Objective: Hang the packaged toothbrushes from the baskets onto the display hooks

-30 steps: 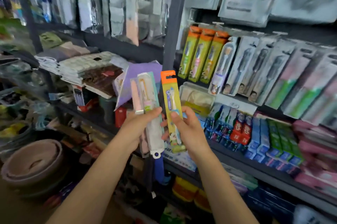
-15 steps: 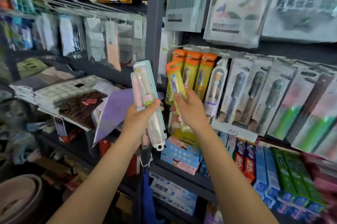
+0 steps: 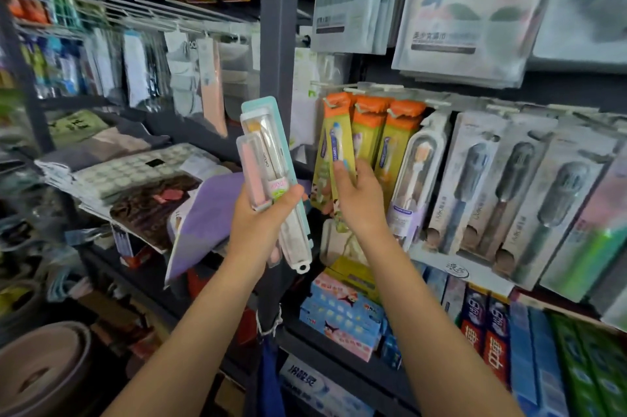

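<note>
Two more orange-topped yellow packs (image 3: 386, 138) are hanging just right of the hook, and a dark grey shelf post (image 3: 279, 43) is standing to its left. The right hand (image 3: 356, 199) is gripping a yellow carded toothbrush pack with an orange top (image 3: 334, 145), upright, top at the hook. The left hand (image 3: 261, 213) is clutching several clear-cased toothbrushes on a teal card (image 3: 268, 162), tilted slightly left.

hidden: hook (image 3: 334, 104) tip (behind orange pack (image 3: 336, 145)) | blurred: left shelves (image 3: 51, 53)

Display hooks (image 3: 364, 90) carry orange-topped toothbrush packs (image 3: 400, 138) beside grey ones (image 3: 509, 185).
</note>
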### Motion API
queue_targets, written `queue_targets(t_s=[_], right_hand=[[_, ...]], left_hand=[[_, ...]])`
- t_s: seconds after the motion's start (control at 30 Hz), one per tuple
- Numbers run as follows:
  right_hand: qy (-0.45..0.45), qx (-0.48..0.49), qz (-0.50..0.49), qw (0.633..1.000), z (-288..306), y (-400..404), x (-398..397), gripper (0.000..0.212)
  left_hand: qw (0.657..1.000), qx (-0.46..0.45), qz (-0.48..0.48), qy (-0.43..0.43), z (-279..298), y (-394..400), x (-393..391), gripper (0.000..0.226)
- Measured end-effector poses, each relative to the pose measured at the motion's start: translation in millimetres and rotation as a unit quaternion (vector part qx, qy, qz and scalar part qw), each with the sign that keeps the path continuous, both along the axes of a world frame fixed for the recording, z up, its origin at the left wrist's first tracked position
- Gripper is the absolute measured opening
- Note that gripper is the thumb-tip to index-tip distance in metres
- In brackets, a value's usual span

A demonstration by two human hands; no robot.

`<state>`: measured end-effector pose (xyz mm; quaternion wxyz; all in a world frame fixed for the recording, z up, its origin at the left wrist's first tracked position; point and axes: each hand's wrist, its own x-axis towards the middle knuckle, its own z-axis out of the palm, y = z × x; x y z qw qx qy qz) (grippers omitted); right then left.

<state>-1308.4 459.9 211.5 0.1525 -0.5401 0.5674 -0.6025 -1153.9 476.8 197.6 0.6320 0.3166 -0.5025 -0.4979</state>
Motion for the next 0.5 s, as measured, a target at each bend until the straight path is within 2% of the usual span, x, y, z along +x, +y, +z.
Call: queue_targets(t_s=[0.07,0.17,0.33,0.47,0.5], right_hand=[[-0.014,0.033,-0.008,0.999,-7,-4,4,0.036],[-0.021,0.067,-0.001,0.998,-16,-4,16,0.028],[-0.029,0.096,-0.024,0.995,-23,-9,34,0.042],[-0.166,0.152,0.021,0.974,-8,-3,42,0.035],[-0.175,0.17,0.027,0.969,-8,-1,41,0.034]], left_hand=[[1.0,0.005,-0.016,0.002,-1,0,4,0.027],[0.999,0.011,-0.044,-0.006,0,-1,12,0.028],[0.995,0.033,-0.088,-0.028,6,-2,27,0.011],[0.992,0.057,-0.107,-0.026,11,0,39,0.026],[0.992,0.059,-0.109,-0.023,11,1,41,0.029]])
